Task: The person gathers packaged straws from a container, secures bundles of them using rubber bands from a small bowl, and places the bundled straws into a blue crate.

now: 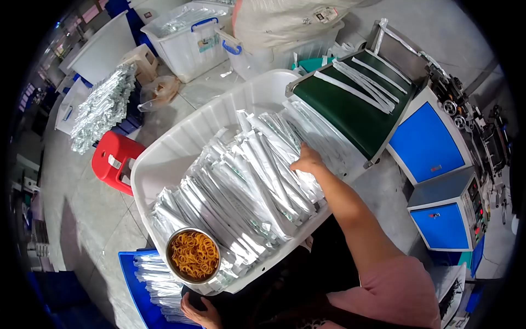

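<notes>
My right hand (308,160) reaches into a large white tub (181,134) and touches the long, thin silver-white wrapped packets (246,170) heaped there. Its thumb stands apart from the fingers, and the far fingertips are partly hidden. Down at the bottom, my left hand (201,312) is beside a blue bin (129,274) holding more such packets; its fingers are loosely bent and apart, with nothing visible in them. Between that hand and the heap, a round metal bowl (218,262) of orange-brown rubber bands (193,255) rests at the tub's near left corner.
A green conveyor belt (350,115) with several packets on it overhangs the tub's right end. Blue-and-white machine cabinets (430,142) stand to the right. A red stool (116,159) is at left, near another packet pile (107,104). White bins (189,46) and a big sack (290,24) line the back.
</notes>
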`<state>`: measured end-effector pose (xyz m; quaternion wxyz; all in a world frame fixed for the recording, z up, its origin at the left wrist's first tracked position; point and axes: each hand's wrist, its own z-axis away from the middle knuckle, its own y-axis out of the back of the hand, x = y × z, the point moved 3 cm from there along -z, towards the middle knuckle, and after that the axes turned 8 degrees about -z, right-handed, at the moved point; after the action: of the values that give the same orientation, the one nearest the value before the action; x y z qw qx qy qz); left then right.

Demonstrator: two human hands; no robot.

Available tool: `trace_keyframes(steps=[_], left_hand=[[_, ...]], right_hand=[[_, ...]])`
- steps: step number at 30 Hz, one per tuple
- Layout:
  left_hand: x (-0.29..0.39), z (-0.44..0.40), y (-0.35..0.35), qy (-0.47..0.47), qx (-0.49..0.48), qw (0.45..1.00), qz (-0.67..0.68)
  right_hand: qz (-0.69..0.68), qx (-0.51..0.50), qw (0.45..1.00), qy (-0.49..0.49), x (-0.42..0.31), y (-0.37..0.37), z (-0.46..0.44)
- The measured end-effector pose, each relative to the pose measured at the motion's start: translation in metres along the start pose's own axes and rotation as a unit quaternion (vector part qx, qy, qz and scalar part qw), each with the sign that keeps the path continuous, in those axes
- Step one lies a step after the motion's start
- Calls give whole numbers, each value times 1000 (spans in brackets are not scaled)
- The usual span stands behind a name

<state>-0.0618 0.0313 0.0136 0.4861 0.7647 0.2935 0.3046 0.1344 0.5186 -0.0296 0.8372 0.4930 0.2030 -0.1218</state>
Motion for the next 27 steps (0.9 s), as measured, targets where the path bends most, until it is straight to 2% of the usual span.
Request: trace_keyframes(steps=[3,7,11,13,14,15,17,18,19,21,23,25,27], left_hand=[[1,5,4,9,0,1000,22],[11,12,11,-11,16,996,82],[44,15,23,-45,24,992,117],[63,14,27,-41,-8,987,155],[73,13,25,-23,-40,974,220],[86,11,21,34,-123,949,290],[121,-3,3,81,-236,832,495],[141,-14,-6,74,-300,793,526],[161,-27,-16,67,-360,748,553],[207,-56,-36,79,-354,675,642],[236,-75,-69,173,-428,430,776],[258,-81,-75,204,-486,372,764],[262,-73,-78,221,-500,286,787]], right_hand=[[58,12,998,-8,-11,14,16],[34,38,999,13,-9,33,15],[-77,12,997,27,11,53,6],[-245,1,968,50,5,64,16],[-305,-24,951,44,7,73,23],[-303,-25,952,46,8,74,25],[-453,-86,887,21,12,74,28],[-487,-136,862,26,0,80,55],[-485,-139,863,27,-3,80,72],[-489,-190,851,-2,-7,68,103],[-506,-265,817,77,-11,49,150],[-396,-217,892,30,7,1,169],[-316,-168,894,270,-2,-25,192]])
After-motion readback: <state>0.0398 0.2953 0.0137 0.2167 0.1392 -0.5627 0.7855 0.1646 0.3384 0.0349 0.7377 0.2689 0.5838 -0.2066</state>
